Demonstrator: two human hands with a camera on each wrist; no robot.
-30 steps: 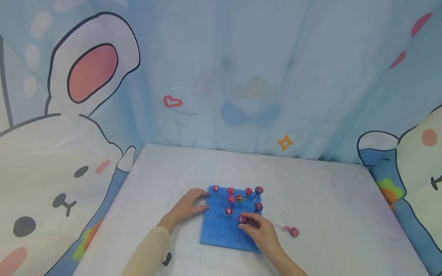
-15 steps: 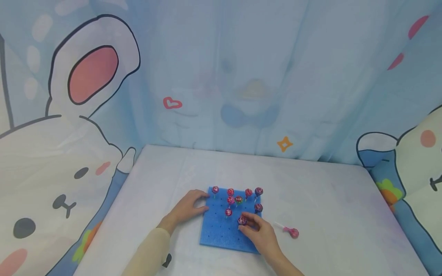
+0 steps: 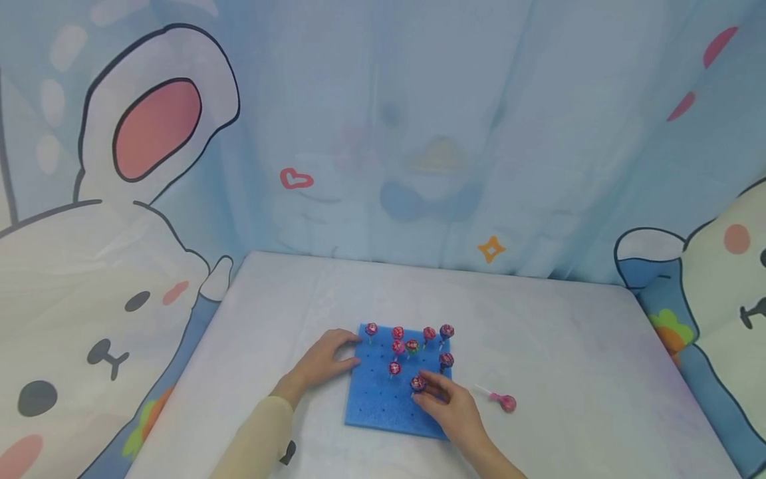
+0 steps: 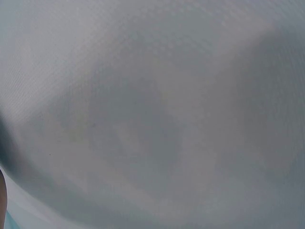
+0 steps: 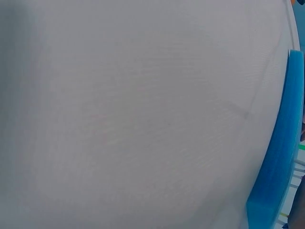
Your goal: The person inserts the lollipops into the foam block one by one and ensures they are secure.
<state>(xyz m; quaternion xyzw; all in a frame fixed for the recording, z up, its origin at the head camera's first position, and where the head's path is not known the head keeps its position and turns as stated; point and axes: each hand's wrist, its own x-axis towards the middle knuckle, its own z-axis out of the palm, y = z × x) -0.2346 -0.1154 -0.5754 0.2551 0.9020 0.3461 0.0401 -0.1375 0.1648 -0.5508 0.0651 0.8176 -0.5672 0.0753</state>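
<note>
A blue foam board (image 3: pixel 374 406) with rows of small holes lies on the white-covered table. Several wrapped lollipops, among them a red one (image 3: pixel 394 368) and a dark one (image 3: pixel 446 360), stand in it on their sticks. My right hand (image 3: pixel 455 409) pinches another lollipop (image 3: pixel 417 384) by its head between thumb and index finger, over the board's right half. At the board's left edge, my left hand (image 3: pixel 326 359) touches the side with its fingers spread. The right wrist view catches the board's blue side (image 5: pixel 279 152) and some sticks at its border.
A pink lollipop (image 3: pixel 507 403) lies on the table right of my right hand, its white stick pointing left. White cloth (image 3: pixel 568 359) covers the table. Blue printed curtains (image 3: pixel 437 133) with rabbit figures hang behind and at both sides. Cloth fills most of the left wrist view.
The head view shifts slightly. Both hands keep their places at the board, and the right one still pinches the same lollipop.
</note>
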